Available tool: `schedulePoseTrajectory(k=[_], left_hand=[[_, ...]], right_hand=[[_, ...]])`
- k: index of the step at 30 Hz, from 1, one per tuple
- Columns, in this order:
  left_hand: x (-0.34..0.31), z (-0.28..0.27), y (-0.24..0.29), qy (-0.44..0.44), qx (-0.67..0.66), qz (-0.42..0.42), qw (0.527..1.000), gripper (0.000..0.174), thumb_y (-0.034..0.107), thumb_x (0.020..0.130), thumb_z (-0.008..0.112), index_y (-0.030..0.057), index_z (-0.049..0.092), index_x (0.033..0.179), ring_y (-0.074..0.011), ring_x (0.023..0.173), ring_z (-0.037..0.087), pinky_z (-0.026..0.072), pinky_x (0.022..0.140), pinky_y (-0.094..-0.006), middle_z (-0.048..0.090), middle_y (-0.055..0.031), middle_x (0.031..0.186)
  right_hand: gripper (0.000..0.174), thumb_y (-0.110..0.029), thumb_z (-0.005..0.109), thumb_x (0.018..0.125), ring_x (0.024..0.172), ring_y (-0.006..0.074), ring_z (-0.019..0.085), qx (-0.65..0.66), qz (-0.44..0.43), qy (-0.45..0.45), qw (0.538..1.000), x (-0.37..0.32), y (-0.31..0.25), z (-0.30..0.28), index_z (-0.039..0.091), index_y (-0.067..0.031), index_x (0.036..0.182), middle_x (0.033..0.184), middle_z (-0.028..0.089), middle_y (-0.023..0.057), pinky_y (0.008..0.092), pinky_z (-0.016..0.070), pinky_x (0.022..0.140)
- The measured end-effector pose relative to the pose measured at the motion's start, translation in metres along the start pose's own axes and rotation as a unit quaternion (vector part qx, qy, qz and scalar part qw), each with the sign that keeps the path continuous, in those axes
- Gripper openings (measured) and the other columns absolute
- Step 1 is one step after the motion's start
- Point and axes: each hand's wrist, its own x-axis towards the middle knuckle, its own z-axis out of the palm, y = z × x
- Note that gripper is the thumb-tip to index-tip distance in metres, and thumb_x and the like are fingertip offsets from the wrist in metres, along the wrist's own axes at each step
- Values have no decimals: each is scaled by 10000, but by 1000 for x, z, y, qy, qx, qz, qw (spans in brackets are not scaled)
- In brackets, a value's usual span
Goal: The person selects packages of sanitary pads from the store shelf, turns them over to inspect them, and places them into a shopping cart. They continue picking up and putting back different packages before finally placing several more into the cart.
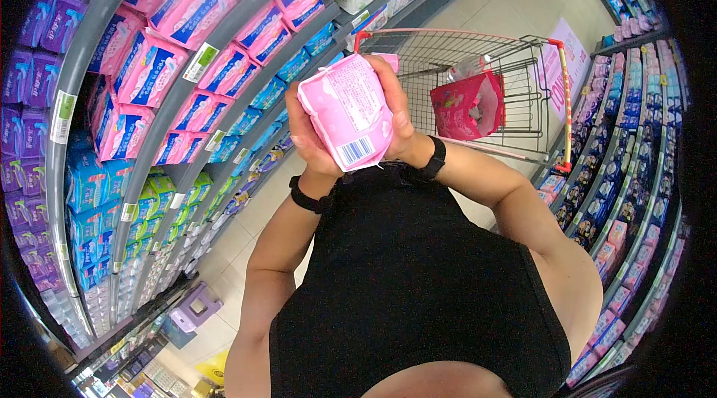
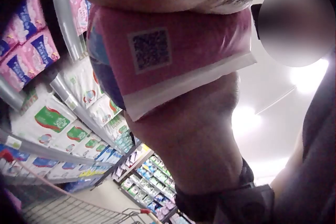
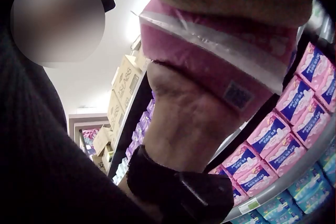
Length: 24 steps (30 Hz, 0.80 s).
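Observation:
Both hands hold a pink soft package (image 1: 349, 110) in front of the chest in the head view. My left hand (image 1: 310, 145) grips its left side, and my right hand (image 1: 401, 110) grips the right side with the thumb towards me. A printed text panel and a blue-striped barcode face the head camera. In the left wrist view the package (image 2: 194, 37) shows a square code and a pale sealed edge, between skin above and below. The same code is on the package (image 3: 205, 50) in the right wrist view, partly covered by the hands.
Shelves of pink packs (image 1: 153, 69), blue packs and purple packs (image 1: 63, 21) rise on the left. A wire shopping cart (image 1: 523, 62) holding a red bag (image 1: 457, 110) stands ahead to the right. More stocked shelves (image 1: 624, 137) line the right side. A purple stool (image 1: 196, 307) is at lower left.

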Motion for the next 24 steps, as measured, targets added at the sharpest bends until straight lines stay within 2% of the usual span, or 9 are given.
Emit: schedulePoseTrajectory(k=[5,8,10,14,16,17,18,22,24], left_hand=[[-3,0,-4,15,23,-14,1000,942,848,841,317,2,398,1247,-214,1042,606,506,899,-378,566,-140,1155],[-7,-8,-13,-36,-22,-12,999,912,818,882,285,38,360,1347,-265,1184,561,470,1005,-428,523,-148,1288],[-5,-4,-12,-34,-45,-36,998,869,739,910,389,26,302,1399,-258,1201,546,481,986,-421,504,-142,1296],[-3,-5,-4,-27,-42,-97,994,848,563,945,554,34,182,1492,-263,1274,496,463,1031,-423,451,-133,1370],[-13,-33,-19,-36,-123,-216,968,781,421,955,603,67,189,1515,-270,1283,509,460,1048,-433,438,-147,1426],[-21,-54,-33,-44,-147,-282,947,746,394,965,593,67,207,1514,-274,1284,513,461,1049,-438,441,-150,1433],[-23,-61,-33,-52,-169,-346,921,712,366,974,583,67,225,1513,-279,1286,517,462,1050,-443,444,-153,1441],[-37,-71,-32,18,-150,-348,925,641,218,962,605,23,296,1488,-294,1272,537,459,1062,-449,497,-154,1406],[-38,-81,-37,29,-125,-358,925,798,126,908,673,128,189,1542,-283,1291,513,451,1068,-435,446,-156,1443]], right_hand=[[1012,-805,412,839,1247,304,540,10,-1,-7,1000,-2,3,-3,304,0,1443,1359,480,206,456,447,1045],[984,-774,414,850,1243,284,517,1,0,3,1000,-2,0,-4,326,23,1422,1334,472,193,431,415,1050],[954,-741,403,862,1236,252,478,7,14,29,999,2,-9,4,375,57,1383,1274,466,171,381,365,1059],[910,-696,385,908,1289,328,439,-98,-12,-33,995,5,-2,-12,355,53,1423,1354,450,214,435,309,1107],[904,-688,377,925,1324,377,407,-219,-65,-103,968,13,-11,-19,337,49,1446,1407,426,240,473,274,1133],[986,-760,313,904,1440,418,258,-266,-59,-159,949,12,-9,-24,289,28,1496,1522,337,235,518,180,1178],[1007,-776,316,893,1449,421,242,-268,-58,-183,944,11,-9,-26,277,23,1505,1543,315,226,523,171,1180],[1031,-768,387,883,1474,431,198,-281,-19,-238,929,2,-6,-28,225,9,1542,1597,250,208,541,159,1182],[1000,-703,473,901,1470,419,222,-370,38,-236,898,-8,-3,-33,217,21,1540,1593,248,231,509,186,1186]])
